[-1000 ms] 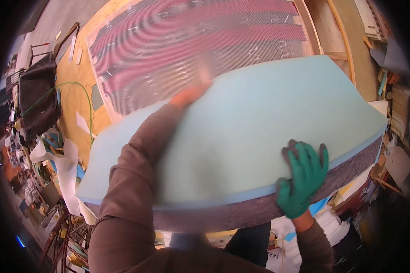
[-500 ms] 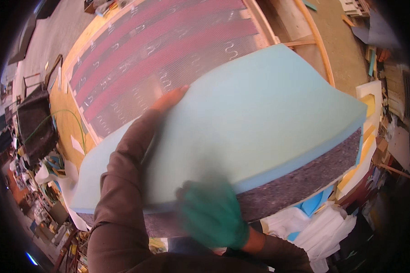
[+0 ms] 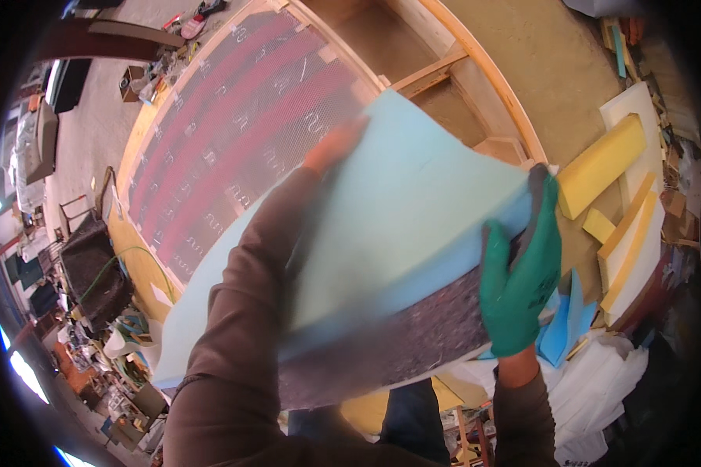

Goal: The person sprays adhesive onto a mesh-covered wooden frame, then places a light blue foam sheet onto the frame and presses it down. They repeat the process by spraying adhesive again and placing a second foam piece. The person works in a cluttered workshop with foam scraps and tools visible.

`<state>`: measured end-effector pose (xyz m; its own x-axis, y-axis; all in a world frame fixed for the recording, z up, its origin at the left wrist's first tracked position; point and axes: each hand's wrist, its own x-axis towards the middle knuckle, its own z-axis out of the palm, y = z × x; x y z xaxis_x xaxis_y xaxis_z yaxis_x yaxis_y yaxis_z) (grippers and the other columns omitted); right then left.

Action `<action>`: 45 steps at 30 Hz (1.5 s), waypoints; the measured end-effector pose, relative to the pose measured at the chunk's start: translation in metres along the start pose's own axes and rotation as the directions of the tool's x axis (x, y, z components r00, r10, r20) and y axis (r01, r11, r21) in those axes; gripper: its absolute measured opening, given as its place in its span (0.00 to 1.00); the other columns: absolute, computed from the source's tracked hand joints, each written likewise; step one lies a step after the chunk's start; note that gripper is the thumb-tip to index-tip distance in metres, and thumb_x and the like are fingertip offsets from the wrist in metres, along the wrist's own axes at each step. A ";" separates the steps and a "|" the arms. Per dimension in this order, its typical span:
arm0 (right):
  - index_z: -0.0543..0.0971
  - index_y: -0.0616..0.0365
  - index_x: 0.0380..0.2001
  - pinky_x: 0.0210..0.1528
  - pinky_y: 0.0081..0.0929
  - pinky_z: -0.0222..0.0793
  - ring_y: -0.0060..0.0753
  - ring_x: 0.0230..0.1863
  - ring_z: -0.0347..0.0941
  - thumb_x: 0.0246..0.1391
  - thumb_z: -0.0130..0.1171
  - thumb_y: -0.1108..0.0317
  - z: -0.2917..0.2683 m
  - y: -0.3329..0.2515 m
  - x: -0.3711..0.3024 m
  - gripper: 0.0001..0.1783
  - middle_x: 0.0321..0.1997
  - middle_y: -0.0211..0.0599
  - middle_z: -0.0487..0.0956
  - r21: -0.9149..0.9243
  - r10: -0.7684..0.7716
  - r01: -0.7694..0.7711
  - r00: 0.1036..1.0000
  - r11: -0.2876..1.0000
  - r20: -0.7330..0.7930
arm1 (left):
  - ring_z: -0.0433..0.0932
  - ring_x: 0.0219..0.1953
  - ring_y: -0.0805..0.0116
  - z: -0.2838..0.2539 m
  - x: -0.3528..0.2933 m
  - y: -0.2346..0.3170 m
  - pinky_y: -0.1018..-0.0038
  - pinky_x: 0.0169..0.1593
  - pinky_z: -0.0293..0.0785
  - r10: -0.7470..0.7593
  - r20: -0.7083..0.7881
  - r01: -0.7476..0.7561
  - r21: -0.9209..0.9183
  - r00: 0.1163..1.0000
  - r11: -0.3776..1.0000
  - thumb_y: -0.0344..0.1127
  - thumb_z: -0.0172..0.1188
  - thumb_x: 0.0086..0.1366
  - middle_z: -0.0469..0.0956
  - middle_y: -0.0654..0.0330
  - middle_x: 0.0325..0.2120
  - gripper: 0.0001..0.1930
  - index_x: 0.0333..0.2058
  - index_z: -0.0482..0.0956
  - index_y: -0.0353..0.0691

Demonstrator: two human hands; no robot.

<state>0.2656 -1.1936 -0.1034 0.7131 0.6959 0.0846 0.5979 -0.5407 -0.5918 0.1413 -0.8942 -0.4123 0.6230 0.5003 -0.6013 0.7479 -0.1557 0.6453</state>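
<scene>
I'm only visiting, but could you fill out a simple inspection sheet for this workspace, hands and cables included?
Surface: wooden frame with mesh over dark red bands.
Job's things: blue foam sheet above a dark speckled layer.
Clutter: yellow foam block, blue scraps and crumpled white sheeting, all at the right.
Hands: left hand, bare and blurred, at the sheet's far edge; right hand, green-gloved, at its right corner; firmness of grip unclear.
Cables: one thin green line at the left; cord or hose, can't tell.
Surroundings: dark cloth and scattered oddments, left.

Bright left glare, dark bent fisheye rim
</scene>
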 end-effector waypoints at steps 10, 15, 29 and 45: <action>0.60 0.75 0.73 0.66 0.52 0.66 0.67 0.66 0.72 0.58 0.67 0.62 -0.009 0.004 0.007 0.46 0.75 0.62 0.68 -0.005 -0.052 0.053 0.986 0.999 0.156 | 0.71 0.69 0.49 0.005 0.025 0.025 0.64 0.73 0.61 -0.066 0.009 0.067 -0.070 0.998 0.995 0.60 0.40 0.81 0.75 0.39 0.64 0.37 0.64 0.73 0.28; 0.63 0.77 0.69 0.59 0.58 0.71 0.72 0.61 0.74 0.55 0.66 0.64 -0.013 0.005 0.012 0.43 0.69 0.71 0.71 0.182 -0.091 0.057 0.979 0.982 0.182 | 0.68 0.72 0.50 0.011 0.025 0.012 0.65 0.75 0.58 -0.053 0.004 0.053 -0.005 0.999 0.999 0.59 0.41 0.82 0.72 0.40 0.67 0.35 0.68 0.70 0.32; 0.76 0.68 0.57 0.44 0.51 0.76 0.59 0.48 0.78 0.51 0.72 0.62 -0.015 0.007 0.027 0.33 0.55 0.59 0.77 0.356 -0.032 -0.017 0.991 0.934 0.130 | 0.77 0.56 0.66 0.008 0.043 0.054 0.70 0.64 0.69 0.055 -0.104 -0.062 -0.069 0.993 0.996 0.50 0.47 0.82 0.81 0.56 0.51 0.24 0.62 0.75 0.37; 0.76 0.65 0.60 0.45 0.47 0.79 0.57 0.50 0.80 0.60 0.67 0.67 -0.016 0.009 0.021 0.27 0.61 0.60 0.78 0.351 -0.022 -0.021 0.993 0.936 0.119 | 0.78 0.55 0.71 0.018 0.033 0.054 0.74 0.60 0.74 0.396 0.165 -0.405 0.019 0.903 0.914 0.47 0.48 0.83 0.79 0.61 0.54 0.21 0.65 0.72 0.42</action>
<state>0.2921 -1.1914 -0.0947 0.6509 0.7592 0.0013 0.4161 -0.3553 -0.8370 0.2067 -0.9009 -0.4054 0.8969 0.2493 -0.3652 0.4360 -0.3608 0.8245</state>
